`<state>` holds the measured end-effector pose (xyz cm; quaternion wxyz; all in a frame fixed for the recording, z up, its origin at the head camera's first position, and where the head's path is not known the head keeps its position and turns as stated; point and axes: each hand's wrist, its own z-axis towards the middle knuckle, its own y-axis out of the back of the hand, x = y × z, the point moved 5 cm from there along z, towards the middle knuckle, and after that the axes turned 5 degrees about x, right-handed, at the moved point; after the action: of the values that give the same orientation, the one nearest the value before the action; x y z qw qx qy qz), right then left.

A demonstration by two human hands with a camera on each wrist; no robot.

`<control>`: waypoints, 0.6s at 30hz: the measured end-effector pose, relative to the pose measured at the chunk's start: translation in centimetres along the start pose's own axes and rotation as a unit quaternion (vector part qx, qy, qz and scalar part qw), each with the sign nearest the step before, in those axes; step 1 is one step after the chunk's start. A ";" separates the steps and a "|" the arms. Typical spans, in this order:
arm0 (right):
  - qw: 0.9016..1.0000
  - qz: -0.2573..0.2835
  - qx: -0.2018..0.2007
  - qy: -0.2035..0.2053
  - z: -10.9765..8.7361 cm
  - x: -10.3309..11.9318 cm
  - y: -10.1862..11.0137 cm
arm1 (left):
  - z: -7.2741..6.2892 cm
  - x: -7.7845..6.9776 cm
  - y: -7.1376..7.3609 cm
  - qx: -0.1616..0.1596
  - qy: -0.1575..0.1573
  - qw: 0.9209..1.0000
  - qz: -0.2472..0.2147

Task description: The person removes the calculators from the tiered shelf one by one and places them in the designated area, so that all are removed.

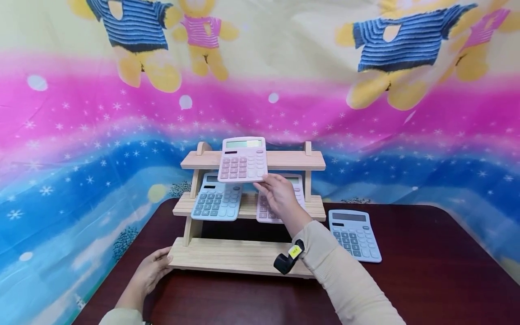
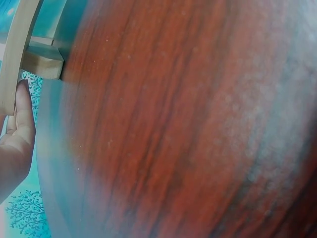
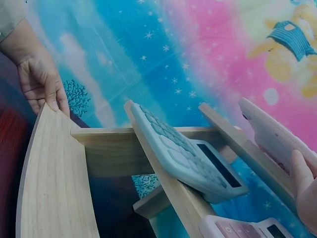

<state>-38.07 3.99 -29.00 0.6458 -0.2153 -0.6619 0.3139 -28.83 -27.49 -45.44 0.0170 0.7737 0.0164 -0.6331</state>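
Table (image 1: pixel 430 253) of dark red wood fills the foreground, glossy, darkly streaked in the left wrist view, its far right corner rounded. On it sits a three-tier stand (image 1: pixel 248 206); beyond hangs a rippled backdrop (image 1: pixel 252 106) with blue and pink bands, snowflakes and bears in striped tops.

Nearest, the left hand (image 1: pixel 151 271) grips the left end of the bottom shelf (image 1: pixel 227 253) between thumb and fingers. Right of the stand, a blue calculator (image 1: pixel 355 235) lies on the table, screen end away from the person, its long axis slanting left as it recedes. The middle shelf (image 1: pixel 250 211) bears a second blue calculator (image 1: pixel 217 198) at left and a second pink calculator (image 1: pixel 264 211) at right, partly behind the right hand (image 1: pixel 284 196). That hand pinches the lower right corner of the pink calculator (image 1: pixel 243 159), which is at the top shelf (image 1: pixel 290 160), left of centre: keys toward the person, screen end up, long axis nearly upright. I cannot tell whether it touches the shelf.

The sleeve (image 1: pixel 349 275) is beige cloth. The stand is pale, straight-grained wood, flat planks with small rounded stops on top. The calculators are thin plastic slabs with rounded corners; the held one has deeper pink and white keys.
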 end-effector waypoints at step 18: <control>0.999 -0.018 0.034 0.011 -4.0 2.5 2.2 | 0.1 0.1 0.0 0.006 -0.001 1.000 0.020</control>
<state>-34.55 7.83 -28.79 0.6655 -0.1852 -0.6474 0.3221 -28.88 -27.53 -45.56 0.0249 0.7735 -0.0029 -0.6334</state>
